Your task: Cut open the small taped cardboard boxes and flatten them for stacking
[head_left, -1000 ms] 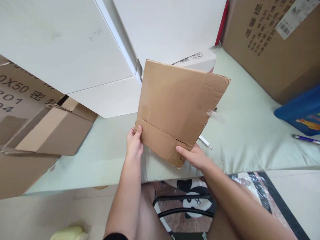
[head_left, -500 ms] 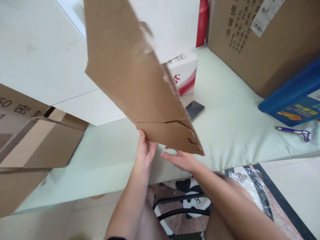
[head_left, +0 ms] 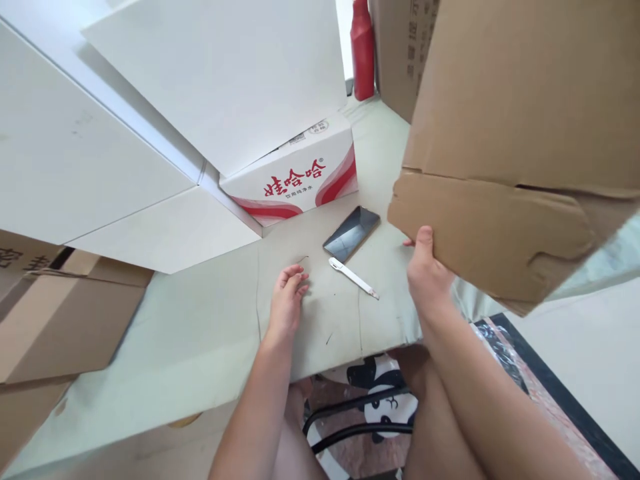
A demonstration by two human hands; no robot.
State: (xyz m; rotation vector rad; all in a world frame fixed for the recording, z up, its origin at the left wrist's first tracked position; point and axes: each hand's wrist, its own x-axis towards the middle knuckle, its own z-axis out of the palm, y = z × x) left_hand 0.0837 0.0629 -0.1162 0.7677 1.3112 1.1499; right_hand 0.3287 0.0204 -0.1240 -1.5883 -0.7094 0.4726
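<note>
My right hand point(head_left: 426, 275) grips the lower left edge of a flattened brown cardboard box point(head_left: 515, 133), holding it up at the right of the view. My left hand point(head_left: 289, 299) rests on the pale green table point(head_left: 200, 320) with its fingers loosely curled and nothing in it. A white utility knife point(head_left: 353, 277) lies on the table just right of my left hand. A black phone point(head_left: 351, 233) lies just beyond the knife.
A white carton with red printing point(head_left: 295, 183) stands behind the phone, under large white boards point(head_left: 150, 120). A red bottle point(head_left: 362, 50) stands at the back. Brown cartons point(head_left: 60, 320) sit at the left. A panda-print stool point(head_left: 380, 407) is under the table edge.
The cardboard swung from in front of me over to the right, now held by my right hand alone. My left hand let go and dropped onto the table. The view turned left.
</note>
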